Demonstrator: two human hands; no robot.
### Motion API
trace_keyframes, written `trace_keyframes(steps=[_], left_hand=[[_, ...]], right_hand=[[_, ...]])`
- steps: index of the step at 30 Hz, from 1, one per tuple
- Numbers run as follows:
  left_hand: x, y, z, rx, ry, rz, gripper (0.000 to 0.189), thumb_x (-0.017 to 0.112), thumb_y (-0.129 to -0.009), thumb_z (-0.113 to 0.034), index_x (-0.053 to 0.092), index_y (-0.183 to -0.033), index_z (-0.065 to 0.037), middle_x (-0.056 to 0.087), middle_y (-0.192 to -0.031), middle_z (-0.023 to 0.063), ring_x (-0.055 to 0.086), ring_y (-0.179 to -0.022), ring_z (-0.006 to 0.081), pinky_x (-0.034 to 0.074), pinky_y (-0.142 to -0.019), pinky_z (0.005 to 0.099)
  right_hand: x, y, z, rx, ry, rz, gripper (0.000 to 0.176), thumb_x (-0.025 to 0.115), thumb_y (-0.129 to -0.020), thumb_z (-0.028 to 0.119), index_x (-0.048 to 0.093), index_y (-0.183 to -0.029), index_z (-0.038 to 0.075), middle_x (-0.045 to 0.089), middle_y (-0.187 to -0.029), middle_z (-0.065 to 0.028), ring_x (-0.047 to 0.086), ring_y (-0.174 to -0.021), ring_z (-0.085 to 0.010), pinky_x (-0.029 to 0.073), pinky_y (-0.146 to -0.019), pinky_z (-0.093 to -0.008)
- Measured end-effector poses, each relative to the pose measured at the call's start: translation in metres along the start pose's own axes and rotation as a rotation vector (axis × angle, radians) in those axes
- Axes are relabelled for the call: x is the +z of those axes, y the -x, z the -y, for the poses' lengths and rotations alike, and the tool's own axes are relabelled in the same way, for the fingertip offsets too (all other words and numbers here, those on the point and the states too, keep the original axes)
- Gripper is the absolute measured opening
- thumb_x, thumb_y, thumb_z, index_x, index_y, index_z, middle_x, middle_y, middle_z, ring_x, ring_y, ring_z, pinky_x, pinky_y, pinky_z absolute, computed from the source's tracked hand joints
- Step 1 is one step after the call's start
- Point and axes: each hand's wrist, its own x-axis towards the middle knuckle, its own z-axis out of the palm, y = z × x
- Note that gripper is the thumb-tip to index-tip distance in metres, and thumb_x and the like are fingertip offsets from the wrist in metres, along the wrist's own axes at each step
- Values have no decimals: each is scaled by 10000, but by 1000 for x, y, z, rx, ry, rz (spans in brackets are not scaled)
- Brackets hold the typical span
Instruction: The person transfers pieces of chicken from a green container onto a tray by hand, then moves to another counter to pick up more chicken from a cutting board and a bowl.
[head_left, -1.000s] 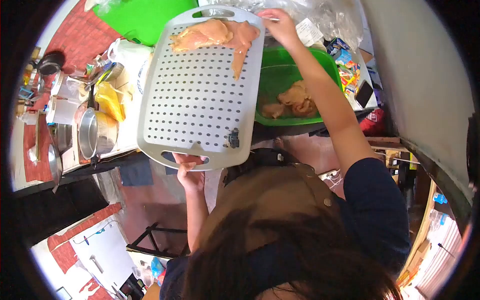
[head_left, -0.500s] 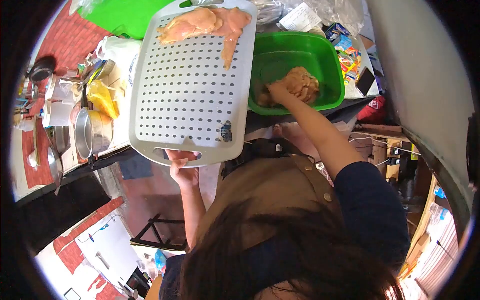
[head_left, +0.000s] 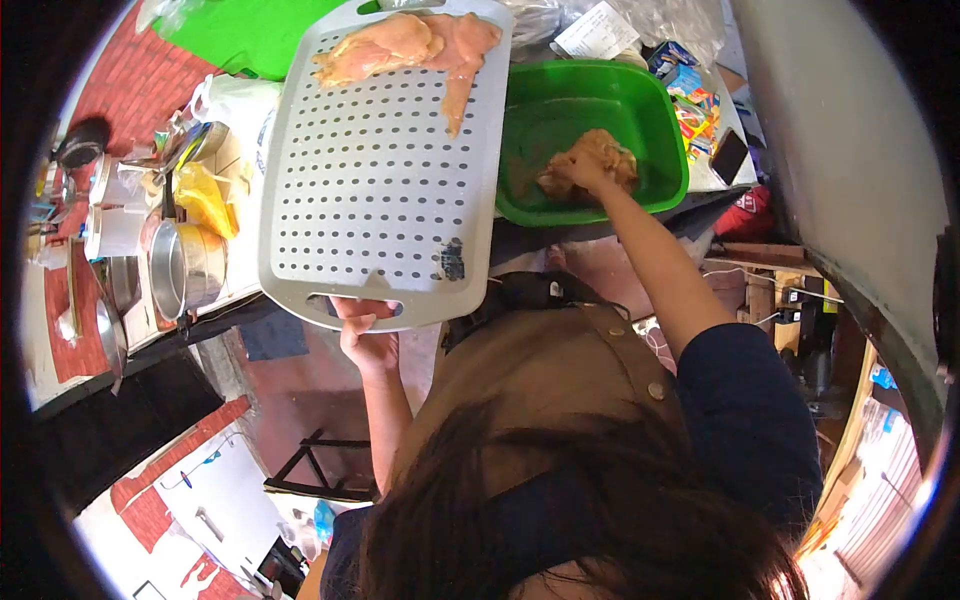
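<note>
My left hand [head_left: 366,338] is closed around the near handle of a pale grey tray [head_left: 375,200] with rows of dark dots, its fingers at the handle slot. Raw chicken pieces [head_left: 400,48] lie flat at the tray's far end. To the right, my right hand [head_left: 588,172] reaches down into a deep green basin [head_left: 660,160]. Its fingers are closed on raw chicken meat [head_left: 620,165] heaped there; the fingertips are partly hidden among the pieces.
A phone [head_left: 730,158] and colourful packets [head_left: 695,115] lie right of the basin, with a printed paper [head_left: 597,30] behind it. At left are a metal pot [head_left: 185,268], a yellow bag [head_left: 206,200] and white tubs [head_left: 118,232]. A green board [head_left: 235,35] lies at the back.
My right hand has moved right and slightly up within the basin, over the chicken heap, pulling at the meat. My left hand and the tray have hardly moved.
</note>
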Motion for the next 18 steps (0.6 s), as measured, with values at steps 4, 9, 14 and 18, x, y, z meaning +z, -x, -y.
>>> trace_keyframes(steps=[4,9,14,18], left_hand=[[-3,-1,0,-10,-7,6,756,496,-568,-115,314,-1301,-89,459,-1139,136,505,-905,266,455,-698,330],[5,0,-1,7,15,19,742,499,-573,-110,328,-1294,-88,463,-1141,138,510,-909,269,465,-691,332],[-4,-1,0,11,21,46,730,495,-580,-101,338,-1292,-92,457,-1163,137,498,-957,274,471,-707,343],[-5,0,0,-6,35,40,717,492,-583,-100,349,-1285,-95,448,-1178,135,486,-989,275,474,-718,346]], right_hand=[[-14,7,14,166,-440,9,315,636,-809,326,650,-819,12,585,-652,-25,524,-615,-113,416,-548,-260],[-19,-2,24,149,-442,26,340,595,-834,343,637,-770,13,561,-642,-57,523,-598,-144,418,-545,-282],[-29,2,49,-335,298,-249,380,524,-855,379,639,-767,26,604,-680,-183,595,-636,-321,445,-594,-417],[-45,6,83,-199,97,-77,372,510,-861,372,641,-803,28,607,-733,-201,591,-717,-365,450,-640,-443]])
